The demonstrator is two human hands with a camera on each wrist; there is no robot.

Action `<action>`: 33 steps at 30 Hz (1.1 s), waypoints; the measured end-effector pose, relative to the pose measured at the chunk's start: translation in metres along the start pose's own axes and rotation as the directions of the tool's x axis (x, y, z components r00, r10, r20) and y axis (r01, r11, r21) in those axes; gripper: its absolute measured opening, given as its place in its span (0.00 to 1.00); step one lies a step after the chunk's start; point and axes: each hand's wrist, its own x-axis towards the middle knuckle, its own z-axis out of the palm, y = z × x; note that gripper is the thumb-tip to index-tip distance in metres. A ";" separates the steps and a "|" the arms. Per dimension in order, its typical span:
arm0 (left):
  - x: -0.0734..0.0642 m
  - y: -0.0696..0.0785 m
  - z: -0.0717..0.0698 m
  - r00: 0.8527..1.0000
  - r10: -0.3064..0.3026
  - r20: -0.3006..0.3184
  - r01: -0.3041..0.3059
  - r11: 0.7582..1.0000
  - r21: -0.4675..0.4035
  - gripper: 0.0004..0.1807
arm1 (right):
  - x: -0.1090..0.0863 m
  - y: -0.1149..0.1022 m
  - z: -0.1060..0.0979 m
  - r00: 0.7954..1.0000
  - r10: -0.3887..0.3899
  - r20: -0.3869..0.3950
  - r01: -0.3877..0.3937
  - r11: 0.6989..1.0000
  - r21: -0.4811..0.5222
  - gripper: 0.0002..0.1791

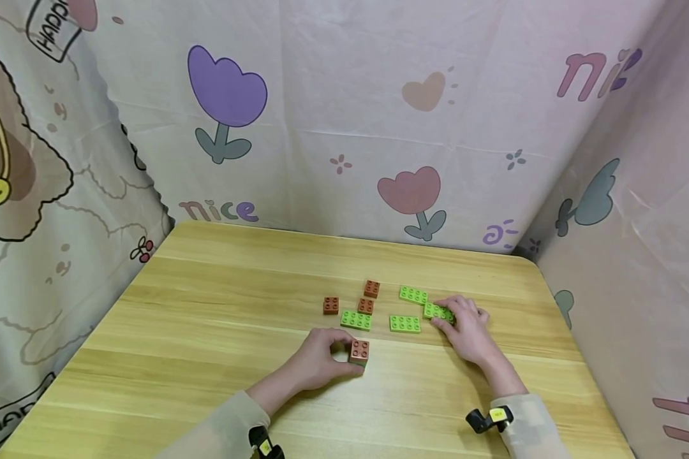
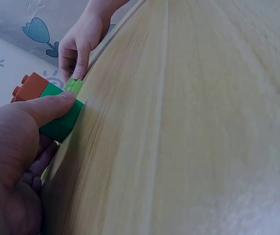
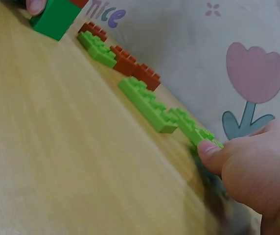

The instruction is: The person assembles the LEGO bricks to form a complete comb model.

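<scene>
Left hand (image 1: pixel 317 361) pinching upright brick stack (image 1: pixel 359 349), brown atop green, between thumb and fingers. Right hand (image 1: pixel 468 331) pinching light green brick (image 1: pixel 434 311), right of stack and farther back. Three brown bricks (image 1: pixel 365 306) lying on worktop (image 1: pixel 235 274) beyond stack; three more light green bricks (image 1: pixel 404 324) also lying beyond stack, two rightward.

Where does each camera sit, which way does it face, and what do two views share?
Head: on the head, facing forward and down at the table; left hand, right hand and both sleeves show.
Left wrist: worn there, looks past the left hand along the table; right hand beyond.
Right wrist: worn there, looks across the bricks toward patterned cloth; right hand lower right, a left fingertip top left.
Shared: both wrist views show the green-and-orange stack in the left hand.
</scene>
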 end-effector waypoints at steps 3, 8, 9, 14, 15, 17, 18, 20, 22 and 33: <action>0.000 0.000 0.000 1.000 -0.006 0.000 0.006 1.000 -0.003 0.17 | 0.000 -0.003 -0.005 1.000 -0.001 -0.006 0.001 1.000 0.009 0.21; -0.001 0.000 -0.001 1.000 -0.013 -0.001 0.013 1.000 -0.007 0.17 | 0.001 -0.012 -0.012 1.000 0.001 -0.024 0.000 1.000 0.028 0.22; -0.001 0.000 -0.001 1.000 -0.014 -0.001 0.014 1.000 -0.008 0.17 | 0.001 -0.013 -0.013 1.000 -0.002 -0.027 0.003 1.000 0.031 0.22; -0.001 0.000 -0.001 1.000 -0.002 -0.006 0.002 1.000 -0.007 0.17 | 0.002 -0.022 -0.016 0.998 -0.036 -0.044 0.038 0.999 0.034 0.22; -0.001 0.000 -0.001 1.000 -0.005 -0.006 0.005 1.000 -0.007 0.17 | 0.002 -0.024 -0.017 0.998 -0.045 -0.046 0.047 0.998 0.035 0.22; -0.001 0.000 -0.001 1.000 -0.004 -0.006 0.004 1.000 -0.009 0.17 | 0.002 -0.028 -0.018 0.997 -0.060 -0.047 0.062 0.997 0.039 0.23; -0.001 0.000 -0.001 1.000 -0.006 -0.005 0.006 1.000 -0.009 0.17 | 0.002 -0.029 -0.018 0.997 -0.065 -0.046 0.067 0.997 0.042 0.23; -0.001 0.000 -0.001 1.000 -0.007 -0.004 0.007 1.000 -0.010 0.17 | 0.002 -0.032 -0.019 0.996 -0.075 -0.044 0.077 0.996 0.045 0.23; -0.001 0.001 -0.001 1.000 -0.006 -0.003 0.006 1.000 -0.008 0.17 | 0.001 -0.035 -0.020 0.995 -0.085 -0.046 0.087 0.995 0.047 0.23; -0.001 0.003 -0.001 1.000 -0.007 -0.001 0.007 1.000 -0.008 0.17 | -0.003 -0.059 -0.026 0.983 -0.167 -0.076 0.172 0.983 0.061 0.22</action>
